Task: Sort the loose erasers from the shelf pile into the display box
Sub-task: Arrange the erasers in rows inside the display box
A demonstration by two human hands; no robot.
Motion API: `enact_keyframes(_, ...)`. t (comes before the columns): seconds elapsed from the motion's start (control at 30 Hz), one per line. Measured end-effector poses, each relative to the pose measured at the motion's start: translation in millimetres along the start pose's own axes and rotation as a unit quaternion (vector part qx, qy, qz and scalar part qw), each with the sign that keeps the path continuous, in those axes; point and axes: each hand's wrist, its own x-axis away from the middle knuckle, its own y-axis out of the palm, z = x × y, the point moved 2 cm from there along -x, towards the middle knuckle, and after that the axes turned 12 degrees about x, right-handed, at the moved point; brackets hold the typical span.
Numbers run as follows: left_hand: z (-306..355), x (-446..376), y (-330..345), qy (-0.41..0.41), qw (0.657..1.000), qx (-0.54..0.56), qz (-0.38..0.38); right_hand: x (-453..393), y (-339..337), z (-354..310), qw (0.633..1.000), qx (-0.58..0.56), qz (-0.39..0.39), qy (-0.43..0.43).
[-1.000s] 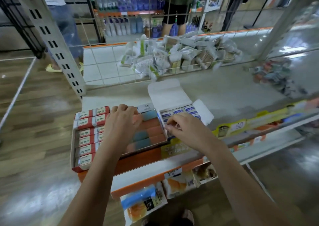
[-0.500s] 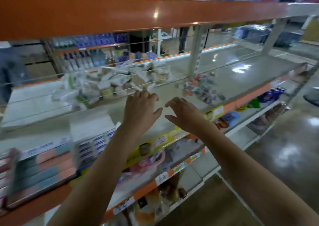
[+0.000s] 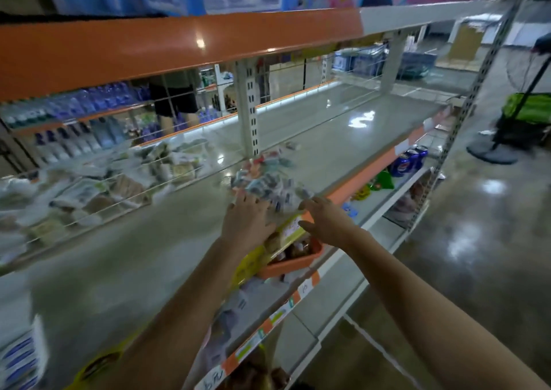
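Observation:
A blurred pile of loose erasers (image 3: 268, 178) in mixed wrappers lies on the grey shelf (image 3: 149, 240) near its front edge. My left hand (image 3: 247, 219) reaches to the pile's near side, its fingertips at the closest erasers, fingers extended. My right hand (image 3: 325, 219) hovers just right of the pile over the shelf's orange front edge, fingers straight and holding nothing. Only a corner of the display box (image 3: 21, 357) with blue-striped erasers shows at the bottom left.
A wire divider (image 3: 119, 187) runs along the shelf's back, with bagged goods (image 3: 89, 193) behind it. An orange upper shelf (image 3: 179, 46) hangs overhead. An orange tray (image 3: 295, 261) sits on the shelf below. A fan stand (image 3: 492, 151) is on the floor at right.
My view has swung right, away from the display boxes. Both hands left the boxes and reached out to the eraser pile.

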Motion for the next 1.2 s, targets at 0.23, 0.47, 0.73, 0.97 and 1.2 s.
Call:
enact_keyframes(0.23,-14,-111,12,-0.049,0.998,0.029,0.020,-86,-5,65,1.000,0.006,0.003,-0.008)
enact_keyframes(0.47,-44,-189,21,-0.157,0.987,0.022,0.000,-165,0,93,0.999,-0.007,-0.014,-0.032)
enact_keyframes(0.73,-68,-226,48,-0.219,0.975,0.041,-0.017,-228,18,95,0.997,-0.013,-0.022,-0.074)
enact_keyframes(0.97,-66,-243,58,-0.277,0.957,0.083,0.034,-261,34,101,0.992,0.020,0.022,-0.124)
enact_keyframes(1.2,-48,-242,57,-0.311,0.941,0.086,0.103,-273,36,124,0.975,-0.082,0.011,-0.208)
